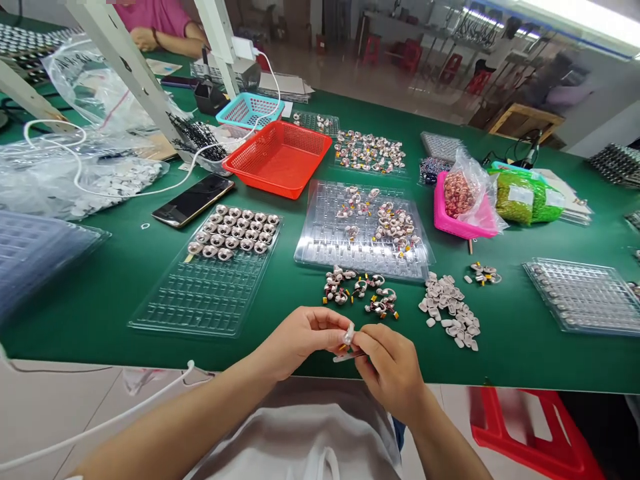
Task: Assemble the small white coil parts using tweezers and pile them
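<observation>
Close to the table's front edge, my left hand (305, 337) pinches a small glossy white earphone piece (349, 335) between thumb and fingertips. A bit of yellow shows just under it. My right hand (393, 363) is closed against the same piece, its thumb and forefinger meeting it from the right. A slim pale tool (345, 358) sticks out from under the right fingers; its kind is hard to make out. Just beyond my hands lie several curved earphone parts (360, 287) with yellow tabs. Right of them is a loose heap of small pale shell pieces (450, 310).
At left, a clear tray (195, 293) holds rows of shiny earphone pieces; a phone (193, 200) lies behind it. Stacked trays (320, 233) carry more parts. Farther back are a red basket (280, 160) and a pink basket (447, 223). Another person's arm (180, 43) rests at far left.
</observation>
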`<action>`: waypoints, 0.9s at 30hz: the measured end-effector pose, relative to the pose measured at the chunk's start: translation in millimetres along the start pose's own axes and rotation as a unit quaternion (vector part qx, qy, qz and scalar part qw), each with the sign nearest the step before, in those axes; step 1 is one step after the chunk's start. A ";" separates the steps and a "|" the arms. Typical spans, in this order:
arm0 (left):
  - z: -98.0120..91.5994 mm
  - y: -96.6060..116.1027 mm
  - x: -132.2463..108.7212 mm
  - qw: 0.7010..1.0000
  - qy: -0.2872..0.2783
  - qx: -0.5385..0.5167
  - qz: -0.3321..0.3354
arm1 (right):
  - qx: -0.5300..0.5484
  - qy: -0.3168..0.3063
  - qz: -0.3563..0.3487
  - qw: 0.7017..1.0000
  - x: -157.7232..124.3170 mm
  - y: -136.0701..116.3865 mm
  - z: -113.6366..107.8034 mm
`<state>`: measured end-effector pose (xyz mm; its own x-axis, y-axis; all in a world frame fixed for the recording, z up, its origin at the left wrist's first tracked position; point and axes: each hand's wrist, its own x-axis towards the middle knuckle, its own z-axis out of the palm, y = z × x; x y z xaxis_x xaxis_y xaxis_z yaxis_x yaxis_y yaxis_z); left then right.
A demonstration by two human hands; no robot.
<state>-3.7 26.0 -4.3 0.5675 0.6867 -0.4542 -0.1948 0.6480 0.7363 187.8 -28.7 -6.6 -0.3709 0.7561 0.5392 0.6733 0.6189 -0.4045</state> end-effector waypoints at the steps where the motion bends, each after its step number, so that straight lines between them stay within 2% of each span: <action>1: 0.4 -0.1 0.1 1.000 0.003 0.000 0.002 | -0.001 0.005 0.000 1.000 0.4 0.0 0.6; 9: 3.5 2.0 -4.3 0.999 -0.004 -0.020 -0.046 | 0.073 -0.002 0.013 0.997 0.4 -2.5 -2.9; 15: 5.8 3.4 -4.8 0.998 0.018 -0.034 -0.052 | -0.041 -0.013 -0.085 0.995 -1.5 1.5 -8.0; 18: 6.8 3.5 -2.6 0.997 0.019 -0.050 -0.050 | -0.070 -0.017 -0.097 0.993 0.3 3.2 -9.6; 22: 7.8 5.0 -0.6 0.995 -0.001 -0.084 -0.047 | 0.000 -0.012 -0.051 0.999 -2.0 2.8 -7.0; 24: 9.2 6.9 -1.3 0.995 -0.005 -0.092 -0.038 | 0.082 0.004 0.002 0.997 -7.0 0.6 -4.5; 27: 12.2 9.4 -4.0 0.996 0.018 -0.082 -0.022 | 0.172 0.065 0.109 0.977 -18.5 -4.6 -0.1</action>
<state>1.9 25.4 10.6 0.5497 0.6662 -0.5040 -0.3006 0.7207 0.6247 191.7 -45.6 -14.7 -0.1431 0.8586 0.4923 0.4641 0.4976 -0.7328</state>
